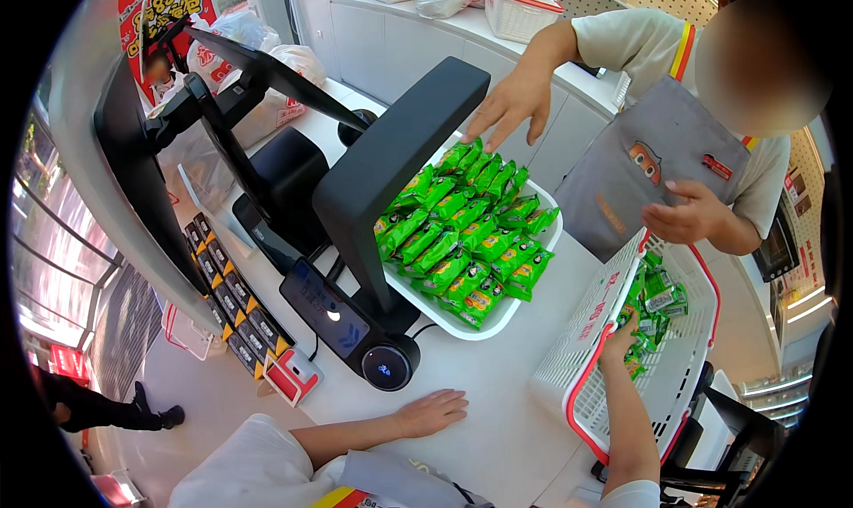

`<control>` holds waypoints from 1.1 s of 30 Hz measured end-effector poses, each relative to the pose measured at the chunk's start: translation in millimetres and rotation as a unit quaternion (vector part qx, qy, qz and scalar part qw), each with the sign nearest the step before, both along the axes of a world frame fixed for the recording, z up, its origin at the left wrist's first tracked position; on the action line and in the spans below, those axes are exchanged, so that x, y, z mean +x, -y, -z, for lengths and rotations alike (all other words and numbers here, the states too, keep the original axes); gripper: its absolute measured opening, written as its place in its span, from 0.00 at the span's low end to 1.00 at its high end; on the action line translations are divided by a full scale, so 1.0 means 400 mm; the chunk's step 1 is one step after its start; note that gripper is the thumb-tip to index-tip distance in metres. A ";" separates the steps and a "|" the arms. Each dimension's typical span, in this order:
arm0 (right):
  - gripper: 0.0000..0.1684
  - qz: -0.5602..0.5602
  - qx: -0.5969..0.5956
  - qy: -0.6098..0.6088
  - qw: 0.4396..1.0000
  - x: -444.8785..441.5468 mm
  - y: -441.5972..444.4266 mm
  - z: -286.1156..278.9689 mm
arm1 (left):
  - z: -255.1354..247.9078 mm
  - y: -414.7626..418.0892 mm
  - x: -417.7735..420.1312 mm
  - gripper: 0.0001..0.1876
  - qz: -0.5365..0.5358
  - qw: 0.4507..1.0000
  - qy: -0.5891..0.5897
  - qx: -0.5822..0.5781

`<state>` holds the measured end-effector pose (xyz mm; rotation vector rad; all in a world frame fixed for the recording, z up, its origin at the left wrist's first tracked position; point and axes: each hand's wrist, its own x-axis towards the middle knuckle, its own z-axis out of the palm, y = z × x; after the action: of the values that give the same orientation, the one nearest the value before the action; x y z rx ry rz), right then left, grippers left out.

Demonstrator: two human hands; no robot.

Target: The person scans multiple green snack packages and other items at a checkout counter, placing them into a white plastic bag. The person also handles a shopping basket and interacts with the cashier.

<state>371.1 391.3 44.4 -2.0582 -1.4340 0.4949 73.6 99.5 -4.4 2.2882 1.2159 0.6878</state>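
Observation:
My left hand (433, 414) lies flat on the white counter (460, 368), palm down, with nothing in it. Inside a white plastic shopping basket (556, 368) with red handles, my right hand (618, 341) reaches among small green snack packets (656, 301). Its fingertips are partly hidden there, so a grip on a packet cannot be made out. Beyond my left hand, a white tray (476, 333) bears many similar green packets (466, 228) laid in overlapping rows. A co-worker's hand (513, 105) hovers at the tray's far edge, touching or nearly touching the packets.
A black checkout stand (400, 148) overhangs the tray's left side; its small screen (324, 308) is lit. Small black-and-orange boxes (233, 295) line the counter's left edge. The co-worker's other hand (686, 211) is above the basket's far rim. Filled plastic bags (293, 75) stand behind the monitors.

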 end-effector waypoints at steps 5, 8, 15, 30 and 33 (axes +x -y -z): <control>0.50 -0.100 -0.084 0.090 0.987 -0.002 -0.010 -0.179 | 0.000 -0.003 -0.005 0.15 0.010 0.999 -0.045 0.008; 0.49 -0.082 -0.070 0.041 0.993 0.054 0.000 -0.300 | -0.005 -0.013 -0.007 0.15 0.022 0.998 -0.052 0.019; 0.45 -0.216 0.271 -0.219 0.912 -0.371 0.335 -0.676 | -0.013 -0.002 -0.015 0.17 0.033 0.996 -0.084 0.014; 0.41 -0.459 0.050 0.272 0.844 -0.945 0.165 -0.345 | 0.011 0.004 -0.007 0.18 0.024 0.999 -0.048 0.008; 0.41 -0.463 -0.013 0.271 0.844 -0.919 0.169 -0.426 | 0.009 -0.004 -0.016 0.18 0.031 0.998 -0.057 0.007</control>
<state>3.7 323.7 214.6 -1.4298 -2.7784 0.2761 67.2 101.3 -8.0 2.3952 1.1871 0.5514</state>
